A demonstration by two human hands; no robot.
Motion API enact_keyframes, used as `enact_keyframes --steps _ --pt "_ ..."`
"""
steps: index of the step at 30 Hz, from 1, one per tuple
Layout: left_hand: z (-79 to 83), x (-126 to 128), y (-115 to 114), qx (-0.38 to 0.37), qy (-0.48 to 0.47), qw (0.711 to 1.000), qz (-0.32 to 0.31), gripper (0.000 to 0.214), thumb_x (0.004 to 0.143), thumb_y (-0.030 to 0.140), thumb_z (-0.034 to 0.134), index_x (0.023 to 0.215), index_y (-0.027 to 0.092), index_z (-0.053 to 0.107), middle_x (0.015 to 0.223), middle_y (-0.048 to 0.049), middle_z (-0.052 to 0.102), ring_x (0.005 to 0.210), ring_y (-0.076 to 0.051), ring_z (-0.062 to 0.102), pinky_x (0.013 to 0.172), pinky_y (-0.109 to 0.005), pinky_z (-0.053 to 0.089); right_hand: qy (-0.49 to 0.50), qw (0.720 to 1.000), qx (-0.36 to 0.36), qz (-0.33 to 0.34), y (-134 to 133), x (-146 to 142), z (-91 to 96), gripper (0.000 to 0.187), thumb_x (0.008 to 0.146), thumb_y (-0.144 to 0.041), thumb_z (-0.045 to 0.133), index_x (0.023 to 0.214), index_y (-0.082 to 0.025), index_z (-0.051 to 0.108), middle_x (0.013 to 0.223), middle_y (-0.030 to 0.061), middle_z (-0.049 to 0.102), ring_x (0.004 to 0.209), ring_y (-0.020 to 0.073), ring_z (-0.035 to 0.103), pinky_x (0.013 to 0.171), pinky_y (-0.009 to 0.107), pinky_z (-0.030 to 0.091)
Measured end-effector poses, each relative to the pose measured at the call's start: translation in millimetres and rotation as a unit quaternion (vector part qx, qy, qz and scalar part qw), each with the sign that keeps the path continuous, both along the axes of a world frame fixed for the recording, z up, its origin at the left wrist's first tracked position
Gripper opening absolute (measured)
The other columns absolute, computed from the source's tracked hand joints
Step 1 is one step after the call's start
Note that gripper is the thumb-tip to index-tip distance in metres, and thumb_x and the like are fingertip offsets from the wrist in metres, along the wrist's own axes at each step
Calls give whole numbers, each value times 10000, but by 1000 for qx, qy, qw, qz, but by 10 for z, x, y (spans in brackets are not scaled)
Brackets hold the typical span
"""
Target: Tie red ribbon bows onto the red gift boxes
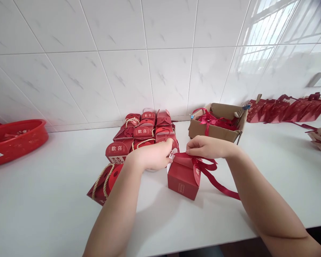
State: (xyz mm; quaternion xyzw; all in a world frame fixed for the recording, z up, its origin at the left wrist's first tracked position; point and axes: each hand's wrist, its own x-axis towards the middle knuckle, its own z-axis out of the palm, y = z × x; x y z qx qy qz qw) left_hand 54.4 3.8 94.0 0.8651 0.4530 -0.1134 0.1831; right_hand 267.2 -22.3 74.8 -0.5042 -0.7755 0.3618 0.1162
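Note:
A small red gift box [183,180] stands on the white counter between my hands. My left hand [157,155] grips its upper left side, at a pale flap edge, with some fingers hidden behind the box. Over the top of the box, my right hand [205,146] pinches a dark red ribbon [222,188] between thumb and fingers. The ribbon passes across the lid, loops at the right side, and one tail runs down to the counter behind my right forearm.
Several red boxes [143,132] stand grouped behind my left hand; one box with gold cord [103,185] sits nearer. A cardboard box [216,134] holds red ribbons. Red bags [286,109] line the wall at right. A red basin [18,142] is at left.

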Motion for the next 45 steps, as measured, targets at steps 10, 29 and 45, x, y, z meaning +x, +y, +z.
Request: enact_keyframes --steps 10,29,45 --pt "1 -1 -11 3 7 1000 10 203 804 383 443 939 236 406 838 -39 588 610 -179 521 480 -271 344 33 999 7 -30 -37 -12 34 266 826 -347 461 625 -173 454 592 -25 365 497 77 263 437 238 206" --pt "-12 22 6 8 13 1000 -1 161 812 355 416 918 235 395 812 -32 582 611 -180 522 471 -276 357 26 998 25 -54 -59 13 44 239 826 -318 483 638 -173 453 602 -19 341 511 82 274 440 239 204" --pt "-6 28 -2 5 10 1000 6 177 801 365 432 920 237 402 840 -37 620 649 -203 581 479 -283 390 28 999 17 -38 -104 -50 75 266 856 -357 452 665 -174 481 591 -26 339 494 80 265 423 237 196"
